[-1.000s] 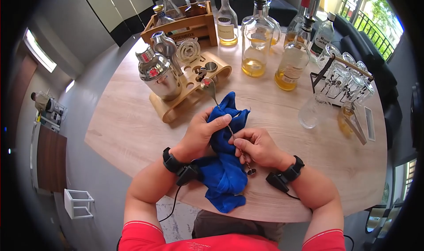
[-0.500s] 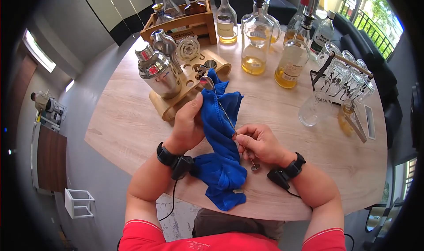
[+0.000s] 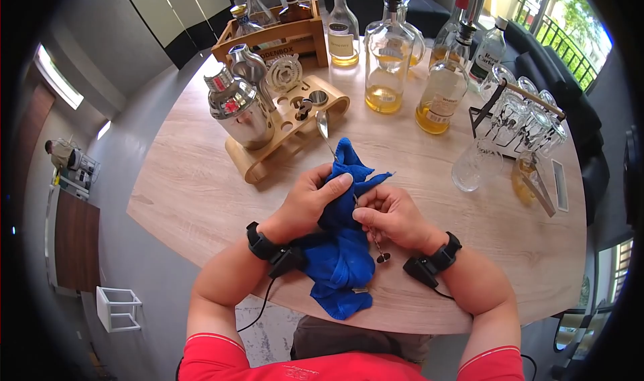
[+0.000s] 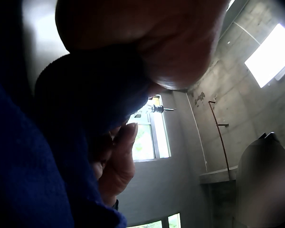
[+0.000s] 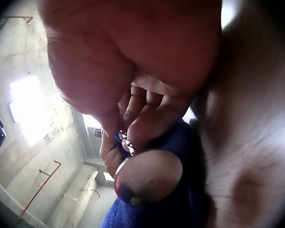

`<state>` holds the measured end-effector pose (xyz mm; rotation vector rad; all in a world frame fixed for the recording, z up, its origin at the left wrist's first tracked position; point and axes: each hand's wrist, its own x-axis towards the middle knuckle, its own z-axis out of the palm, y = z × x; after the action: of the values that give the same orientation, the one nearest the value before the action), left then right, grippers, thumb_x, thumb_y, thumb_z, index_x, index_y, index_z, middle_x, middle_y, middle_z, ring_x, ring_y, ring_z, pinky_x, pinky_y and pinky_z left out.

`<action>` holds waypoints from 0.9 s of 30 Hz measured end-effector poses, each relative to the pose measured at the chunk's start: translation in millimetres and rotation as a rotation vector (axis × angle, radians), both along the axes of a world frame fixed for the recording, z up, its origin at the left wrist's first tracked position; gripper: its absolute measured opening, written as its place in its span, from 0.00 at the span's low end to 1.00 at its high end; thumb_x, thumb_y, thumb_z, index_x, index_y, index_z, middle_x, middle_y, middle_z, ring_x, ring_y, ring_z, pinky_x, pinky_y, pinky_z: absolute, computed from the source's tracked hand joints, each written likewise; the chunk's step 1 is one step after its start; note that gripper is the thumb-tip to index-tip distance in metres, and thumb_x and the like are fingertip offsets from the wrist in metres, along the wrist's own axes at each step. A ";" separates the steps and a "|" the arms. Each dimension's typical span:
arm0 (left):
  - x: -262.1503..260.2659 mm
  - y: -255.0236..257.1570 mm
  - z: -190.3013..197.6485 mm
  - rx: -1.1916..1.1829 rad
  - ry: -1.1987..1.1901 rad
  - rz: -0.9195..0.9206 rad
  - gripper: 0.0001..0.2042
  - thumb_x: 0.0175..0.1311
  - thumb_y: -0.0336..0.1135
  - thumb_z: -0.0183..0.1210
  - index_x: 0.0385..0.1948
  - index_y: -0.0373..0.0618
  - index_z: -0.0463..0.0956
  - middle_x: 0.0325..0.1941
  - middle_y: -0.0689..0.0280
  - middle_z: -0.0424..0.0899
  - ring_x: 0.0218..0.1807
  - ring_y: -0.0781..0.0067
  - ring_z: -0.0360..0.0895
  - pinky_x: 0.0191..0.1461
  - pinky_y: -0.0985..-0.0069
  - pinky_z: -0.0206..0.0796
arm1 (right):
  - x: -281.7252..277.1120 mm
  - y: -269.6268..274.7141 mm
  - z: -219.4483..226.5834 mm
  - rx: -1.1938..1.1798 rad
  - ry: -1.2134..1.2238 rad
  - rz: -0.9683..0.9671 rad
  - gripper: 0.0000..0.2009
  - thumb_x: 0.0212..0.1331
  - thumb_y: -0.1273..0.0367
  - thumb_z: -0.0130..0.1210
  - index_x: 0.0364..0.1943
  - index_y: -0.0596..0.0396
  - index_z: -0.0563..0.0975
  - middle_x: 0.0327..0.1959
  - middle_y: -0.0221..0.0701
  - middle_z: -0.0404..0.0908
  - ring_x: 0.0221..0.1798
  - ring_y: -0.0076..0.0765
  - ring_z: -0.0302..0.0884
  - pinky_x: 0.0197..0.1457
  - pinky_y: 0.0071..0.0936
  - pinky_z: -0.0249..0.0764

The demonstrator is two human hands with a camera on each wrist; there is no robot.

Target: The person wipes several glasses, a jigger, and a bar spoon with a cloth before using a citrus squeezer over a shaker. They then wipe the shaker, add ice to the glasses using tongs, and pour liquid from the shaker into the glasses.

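Note:
A long metal bar spoon (image 3: 323,125) slants between the two hands, its bowl up and left, its round flat end (image 5: 149,175) below the right hand. The left hand (image 3: 314,196) grips a blue cloth (image 3: 341,263) wrapped round the upper shaft, thumb on top. The right hand (image 3: 392,214) pinches the twisted lower shaft between thumb and fingers, close to the cloth. Part of the shaft is hidden inside the cloth, whose lower part lies bunched at the table's near edge. In the left wrist view the blue cloth (image 4: 28,161) fills the left side.
A shaker (image 3: 241,113) and a wooden stand (image 3: 258,161) are at the left, with a wooden bottle crate (image 3: 312,35) behind. Several bottles stand at the back. A clear glass (image 3: 467,170), tongs (image 3: 539,188) and a rack of hanging glasses (image 3: 520,113) are at the right.
The left hand opened somewhat and moved up with the cloth over the shaft, then came back down and closed round it. The right hand stayed on the shaft, shifting slightly.

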<state>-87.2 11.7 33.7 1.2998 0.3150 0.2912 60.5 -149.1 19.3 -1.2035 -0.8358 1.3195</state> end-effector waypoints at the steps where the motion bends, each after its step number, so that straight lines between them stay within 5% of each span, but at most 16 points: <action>1: -0.5 1.2 1.6 -0.001 0.001 -0.001 0.13 0.76 0.39 0.57 0.50 0.40 0.81 0.41 0.74 0.83 0.40 0.89 0.74 0.44 0.85 0.70 | 0.2 -0.3 1.2 -0.003 0.036 0.011 0.09 0.69 0.67 0.60 0.45 0.58 0.80 0.27 0.27 0.82 0.24 0.18 0.79 0.26 0.16 0.73; 4: -1.0 10.6 4.1 -0.031 -0.060 0.182 0.13 0.76 0.39 0.57 0.50 0.39 0.80 0.41 0.72 0.84 0.41 0.87 0.77 0.45 0.84 0.71 | 1.0 -0.5 -0.7 0.013 0.109 0.044 0.08 0.69 0.68 0.61 0.45 0.58 0.81 0.28 0.26 0.83 0.28 0.18 0.80 0.31 0.17 0.76; 15: -0.2 -4.8 3.0 0.054 -0.019 0.065 0.12 0.75 0.37 0.58 0.51 0.40 0.80 0.40 0.72 0.84 0.40 0.87 0.77 0.46 0.84 0.71 | 3.9 -0.4 -5.5 0.089 0.061 0.005 0.06 0.64 0.70 0.65 0.39 0.56 0.81 0.29 0.26 0.83 0.29 0.17 0.78 0.31 0.16 0.73; 27: -0.4 -2.7 7.8 0.085 -0.066 0.158 0.11 0.74 0.36 0.58 0.49 0.39 0.81 0.41 0.71 0.84 0.41 0.86 0.78 0.47 0.84 0.71 | 3.8 0.7 -11.0 0.093 0.073 -0.010 0.06 0.65 0.69 0.64 0.40 0.58 0.82 0.32 0.27 0.83 0.32 0.18 0.78 0.38 0.19 0.76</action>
<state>-87.6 9.0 41.6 1.3477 0.3528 0.4851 64.3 -148.4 8.4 -1.0792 -0.8285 1.2943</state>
